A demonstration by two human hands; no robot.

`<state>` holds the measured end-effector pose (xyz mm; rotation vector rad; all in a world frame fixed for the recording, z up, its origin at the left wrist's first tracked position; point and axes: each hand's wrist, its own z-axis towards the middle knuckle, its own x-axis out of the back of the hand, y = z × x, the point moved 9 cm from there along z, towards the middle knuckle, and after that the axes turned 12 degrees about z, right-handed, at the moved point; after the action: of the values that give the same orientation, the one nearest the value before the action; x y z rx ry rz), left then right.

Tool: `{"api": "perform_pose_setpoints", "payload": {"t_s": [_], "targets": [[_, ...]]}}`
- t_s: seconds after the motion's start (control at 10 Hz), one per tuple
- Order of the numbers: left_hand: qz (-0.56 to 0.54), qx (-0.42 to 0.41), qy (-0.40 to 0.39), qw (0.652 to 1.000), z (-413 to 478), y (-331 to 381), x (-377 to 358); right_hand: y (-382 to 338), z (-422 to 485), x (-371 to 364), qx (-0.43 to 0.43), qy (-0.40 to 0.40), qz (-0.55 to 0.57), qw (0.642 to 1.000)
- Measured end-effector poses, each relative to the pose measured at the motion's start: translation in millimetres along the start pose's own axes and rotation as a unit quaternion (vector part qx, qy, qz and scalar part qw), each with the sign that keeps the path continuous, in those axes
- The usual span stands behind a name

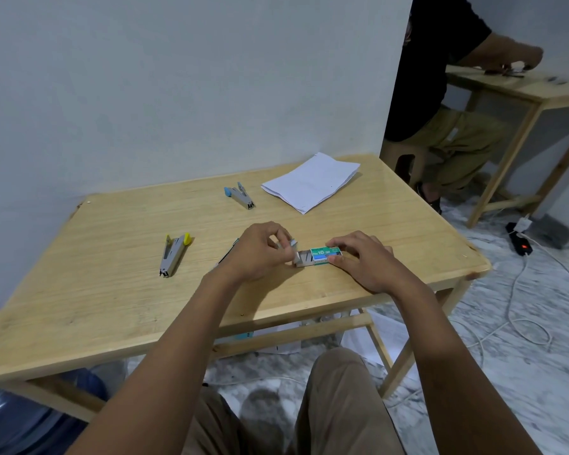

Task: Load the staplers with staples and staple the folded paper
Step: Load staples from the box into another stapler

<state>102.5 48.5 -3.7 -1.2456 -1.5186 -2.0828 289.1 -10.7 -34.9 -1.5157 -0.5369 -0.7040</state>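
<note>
Two staplers (174,254) lie unloaded on the table (112,290) as the right hand (362,257) pins the staple box (322,256) and the left hand (260,251) pinches out a strip; folded paper (311,182) waits behind.

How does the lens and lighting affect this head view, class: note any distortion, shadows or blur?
Head view: wide-angle lens bows the table edges; lighting is soft and even, with faint shadows under both hands; the staple box print reads partly, the rest too small.
</note>
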Motion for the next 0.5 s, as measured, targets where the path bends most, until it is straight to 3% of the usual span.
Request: {"api": "perform_pose_setpoints", "payload": {"t_s": [0.2,0.3,0.5], "targets": [[-0.054,0.049,0.052,0.996,-10,-17,-3,0,-1,1,-0.002,0.002,-0.001,1.000],[-0.028,0.066,0.065,0.995,-11,-20,-3,-2,-2,1,-0.002,0.003,0.000,1.000],[0.084,0.016,0.060,0.995,-12,-3,4,-1,-2,1,-0.003,0.004,0.000,1.000]]}}
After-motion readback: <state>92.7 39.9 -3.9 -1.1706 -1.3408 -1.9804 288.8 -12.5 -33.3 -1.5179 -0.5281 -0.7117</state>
